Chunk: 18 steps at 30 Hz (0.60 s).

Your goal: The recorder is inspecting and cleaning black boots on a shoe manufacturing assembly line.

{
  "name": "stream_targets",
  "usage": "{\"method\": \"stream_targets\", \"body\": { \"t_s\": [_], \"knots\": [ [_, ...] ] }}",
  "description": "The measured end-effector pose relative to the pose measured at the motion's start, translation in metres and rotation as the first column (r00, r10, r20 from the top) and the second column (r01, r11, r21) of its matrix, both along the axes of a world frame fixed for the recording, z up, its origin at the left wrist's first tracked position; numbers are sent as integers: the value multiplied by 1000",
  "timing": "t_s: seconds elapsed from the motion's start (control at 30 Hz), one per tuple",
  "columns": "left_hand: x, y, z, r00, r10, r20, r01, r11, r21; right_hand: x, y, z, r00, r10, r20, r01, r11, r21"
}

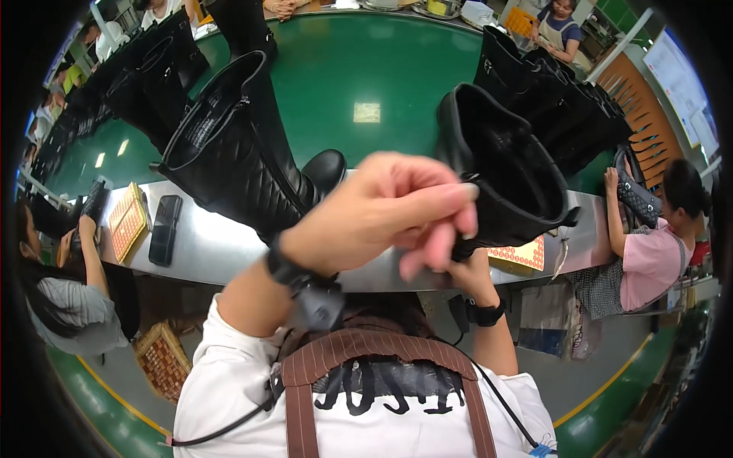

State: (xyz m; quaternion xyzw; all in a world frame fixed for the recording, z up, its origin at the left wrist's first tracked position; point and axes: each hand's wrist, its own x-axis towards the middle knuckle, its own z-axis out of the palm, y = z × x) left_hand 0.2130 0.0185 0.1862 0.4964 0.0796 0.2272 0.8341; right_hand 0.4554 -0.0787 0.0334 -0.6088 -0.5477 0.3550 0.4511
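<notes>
I see the left hand (382, 210) raised close to the camera, its fingers curled together and bent downward, not spread; the fingertips (450, 229) meet the top of the right hand (466, 271), which is mostly hidden behind it. The right hand seems to hold the lower rim of a tall black boot (508, 179), but I cannot tell how its fingers close. Both wrists carry a black band with a small device.

This boot lies tilted at the near edge of the metal bench (214, 248), toward its right end, with the open shaft turned to me. The leather is smooth and matte, and the inside looks dark and soft. Under it lies a pale card with rows of red dots (523, 256).

A second tall boot (237, 153) stands near the middle of the bench; its shaft is quilted in a diamond pattern and the toe is round and shiny. Near the left end lie a yellow dotted card (126, 221) and a flat black phone (164, 229). Behind the bench a glossy green belt (343, 76) carries more black boots.
</notes>
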Motion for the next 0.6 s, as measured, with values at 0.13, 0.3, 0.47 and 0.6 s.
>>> {"method": "stream_targets", "body": {
  "t_s": [0.13,0.3,0.47,0.6],
  "knots": [
    [20,0,42,997,77,-2,-77,997,20,-14,-2,5,996,81,-26,-80,996,34],
    [-19,-8,-3,935,207,-289,-67,901,429,-14,0,12,982,130,-139,-148,981,-127],
    [-124,-29,-41,298,588,-752,325,679,659,9,8,22,953,236,-191,-272,944,-185],
    [-157,-30,-78,66,855,-515,76,510,857,-5,25,22,944,321,77,-316,946,-73]
  ]
}}
